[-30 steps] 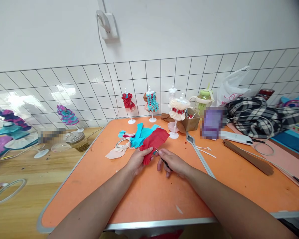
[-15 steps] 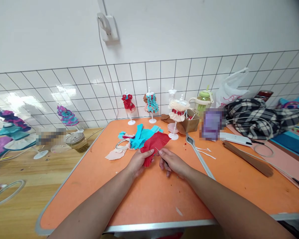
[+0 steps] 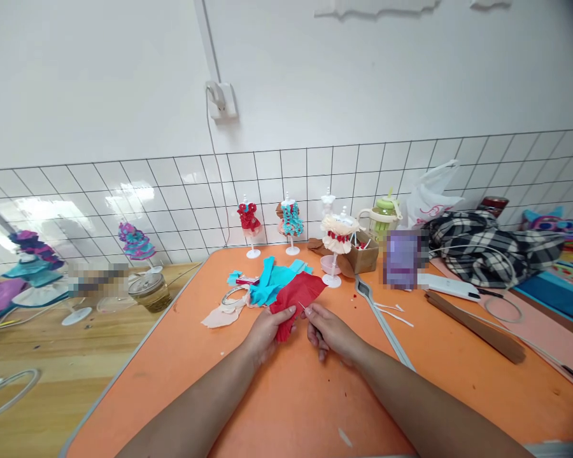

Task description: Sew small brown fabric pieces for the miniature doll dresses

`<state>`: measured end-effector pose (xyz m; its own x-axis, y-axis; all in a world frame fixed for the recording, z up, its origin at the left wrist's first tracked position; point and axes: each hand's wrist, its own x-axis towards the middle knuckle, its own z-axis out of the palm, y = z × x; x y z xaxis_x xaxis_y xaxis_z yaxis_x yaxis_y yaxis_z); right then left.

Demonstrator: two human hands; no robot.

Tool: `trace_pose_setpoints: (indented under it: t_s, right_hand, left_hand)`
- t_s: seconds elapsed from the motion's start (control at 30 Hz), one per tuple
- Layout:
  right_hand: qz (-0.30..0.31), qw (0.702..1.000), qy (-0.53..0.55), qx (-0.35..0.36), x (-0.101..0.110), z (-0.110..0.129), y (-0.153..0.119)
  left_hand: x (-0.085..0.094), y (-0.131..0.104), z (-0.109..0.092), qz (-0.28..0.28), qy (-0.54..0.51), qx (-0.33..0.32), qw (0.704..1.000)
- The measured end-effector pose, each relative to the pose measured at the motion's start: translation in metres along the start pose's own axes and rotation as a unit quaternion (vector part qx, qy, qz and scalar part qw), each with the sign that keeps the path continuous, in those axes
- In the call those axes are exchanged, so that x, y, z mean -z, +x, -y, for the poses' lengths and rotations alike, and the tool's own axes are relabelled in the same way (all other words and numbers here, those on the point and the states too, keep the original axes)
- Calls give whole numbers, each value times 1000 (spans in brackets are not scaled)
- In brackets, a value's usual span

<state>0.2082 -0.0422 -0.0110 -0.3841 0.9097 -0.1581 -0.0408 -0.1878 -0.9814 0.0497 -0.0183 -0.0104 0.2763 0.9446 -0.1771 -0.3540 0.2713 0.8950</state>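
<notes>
A piece of red crepe paper (image 3: 298, 291) is pinched in my left hand (image 3: 267, 331), above the orange table (image 3: 210, 381). Close to its right edge, my right hand (image 3: 328, 329) is closed on a thin, pale, needle-like stick (image 3: 302, 305) that points at the paper. Part of my left fingers is hidden behind the red paper. Just beyond lie blue crepe paper (image 3: 270, 280), a small red box (image 3: 247, 280), a roll of tape (image 3: 235, 294) and pale pink paper (image 3: 219, 315).
Small dress forms stand at the back, one in a cream dress (image 3: 339, 235). To the right are a cardboard box (image 3: 364, 256), a green-lidded cup (image 3: 385, 213), grey scissors (image 3: 363, 288), a brown strip (image 3: 475, 326) and plaid cloth (image 3: 491, 245). A jar (image 3: 150, 292) stands left.
The camera view has tilted up, so the table and hands sit lower in the picture. Both hands keep the same hold, with the stick still beside the red paper.
</notes>
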Motion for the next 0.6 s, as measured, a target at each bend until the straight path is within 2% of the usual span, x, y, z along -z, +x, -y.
trace_pose_setpoints:
  t_s: [0.2, 0.6]
  right_hand:
    - [-3, 1000, 5, -2, 0, 0, 0]
    - [-9, 1000, -5, 1, 1, -1, 0]
  left_hand:
    - [-1, -1, 1, 14, 8, -5, 1000]
    - [-2, -1, 2, 6, 15, -8, 1000]
